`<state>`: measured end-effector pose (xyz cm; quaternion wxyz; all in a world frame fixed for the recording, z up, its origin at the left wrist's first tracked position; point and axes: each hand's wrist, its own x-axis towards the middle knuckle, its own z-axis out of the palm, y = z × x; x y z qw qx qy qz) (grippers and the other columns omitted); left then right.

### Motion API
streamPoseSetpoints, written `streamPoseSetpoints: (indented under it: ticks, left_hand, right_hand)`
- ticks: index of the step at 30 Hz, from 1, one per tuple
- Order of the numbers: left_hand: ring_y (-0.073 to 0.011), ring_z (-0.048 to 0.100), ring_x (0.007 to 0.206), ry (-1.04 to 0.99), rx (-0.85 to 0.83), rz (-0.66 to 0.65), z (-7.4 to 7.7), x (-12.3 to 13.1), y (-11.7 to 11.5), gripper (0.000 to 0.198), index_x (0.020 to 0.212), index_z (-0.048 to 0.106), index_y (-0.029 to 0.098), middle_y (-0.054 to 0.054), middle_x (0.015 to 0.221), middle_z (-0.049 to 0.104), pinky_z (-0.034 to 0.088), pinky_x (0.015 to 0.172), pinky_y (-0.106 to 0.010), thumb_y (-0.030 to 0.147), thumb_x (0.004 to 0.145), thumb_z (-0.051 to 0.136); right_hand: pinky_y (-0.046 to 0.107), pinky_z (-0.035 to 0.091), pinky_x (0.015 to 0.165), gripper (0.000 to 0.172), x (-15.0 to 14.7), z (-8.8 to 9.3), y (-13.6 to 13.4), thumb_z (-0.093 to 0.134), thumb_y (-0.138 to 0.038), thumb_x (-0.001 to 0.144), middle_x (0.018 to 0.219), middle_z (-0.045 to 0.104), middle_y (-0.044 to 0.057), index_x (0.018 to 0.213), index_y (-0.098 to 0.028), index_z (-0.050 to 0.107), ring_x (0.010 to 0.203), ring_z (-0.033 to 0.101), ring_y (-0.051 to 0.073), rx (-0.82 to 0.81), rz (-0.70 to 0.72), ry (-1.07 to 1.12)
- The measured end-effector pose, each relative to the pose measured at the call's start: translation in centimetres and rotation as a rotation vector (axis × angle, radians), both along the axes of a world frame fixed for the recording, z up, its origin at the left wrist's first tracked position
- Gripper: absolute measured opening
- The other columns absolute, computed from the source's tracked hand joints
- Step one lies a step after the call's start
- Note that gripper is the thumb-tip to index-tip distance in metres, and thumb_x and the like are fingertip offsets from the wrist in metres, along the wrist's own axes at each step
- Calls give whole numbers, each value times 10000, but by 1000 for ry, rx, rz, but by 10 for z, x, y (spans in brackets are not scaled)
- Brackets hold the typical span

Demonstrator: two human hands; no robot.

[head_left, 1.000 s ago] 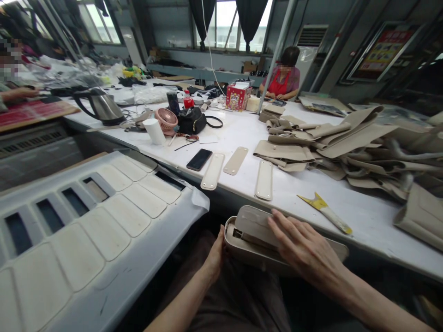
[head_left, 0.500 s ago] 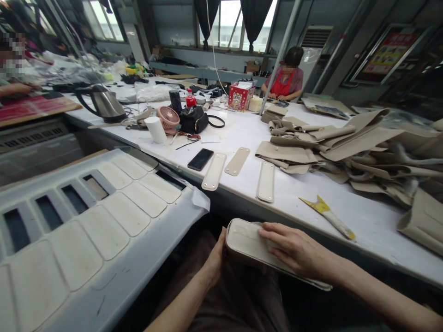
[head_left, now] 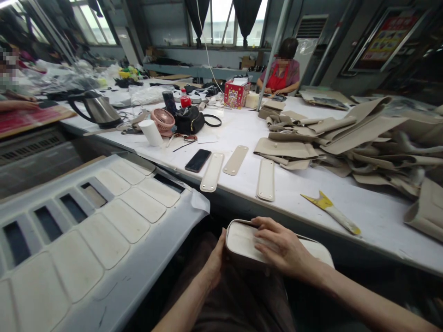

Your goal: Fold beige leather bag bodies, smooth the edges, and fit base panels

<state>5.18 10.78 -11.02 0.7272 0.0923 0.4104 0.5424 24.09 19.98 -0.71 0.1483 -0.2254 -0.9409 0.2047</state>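
Note:
A long, cream-coloured case with rounded corners (head_left: 238, 235) lies above my lap, below the table edge. My left hand (head_left: 217, 258) grips its left end, with the fingers partly hidden behind it. Across its top face rests my right hand (head_left: 277, 244), fingers spread and fingertips touching the surface. The right end of the case shows beyond my right wrist. On the table ahead are a white strip with rivets (head_left: 212, 173), a beige strip (head_left: 236, 160), another white strip (head_left: 266, 180) and a yellow-ended spreader (head_left: 330, 212).
Cream panels (head_left: 105, 240) cover a board at the left. Beige pieces (head_left: 328, 133) are heaped at the right. A phone (head_left: 198, 160), pink fan (head_left: 163, 121), black bag (head_left: 190, 121) and kettle (head_left: 98, 108) stand farther back. A person in a red apron (head_left: 278, 76) sits across the table.
My right hand has slid slightly left along the case, and more of the case's right end is visible. The view has shifted a little.

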Motion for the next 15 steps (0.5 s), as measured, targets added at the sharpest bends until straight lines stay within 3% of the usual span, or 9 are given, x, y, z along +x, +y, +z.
streamPoseSetpoints:
  ticks: [4, 12, 15]
  left_hand:
    - [-331, 572, 1171, -15, 25, 13, -4, -3, 0, 715, 1360, 556, 168, -137, 1247, 660, 458, 929, -403, 685, 871, 481]
    - [-322, 575, 1167, 3, -76, 45, -5, -2, 0, 693, 1321, 588, 167, -126, 1191, 687, 461, 946, -394, 681, 866, 497]
    - [-322, 595, 1143, -47, -66, 53, -5, -3, 1, 670, 1311, 590, 157, -129, 1184, 689, 461, 953, -396, 652, 865, 532]
  right_hand:
    - [402, 399, 831, 272, -12, -1, 3, 546, -319, 953, 1297, 606, 72, 1210, -258, 609, 1059, 553, 243, 136, 90, -70]
    - [363, 300, 738, 91, -28, 15, 8, 578, -288, 909, 985, 661, 38, 953, -230, 632, 896, 483, 210, 106, 156, -259]
    - [360, 286, 734, 173, -28, 10, 4, 553, -229, 900, 979, 627, 34, 1057, -258, 618, 851, 471, 198, 118, 161, -250]
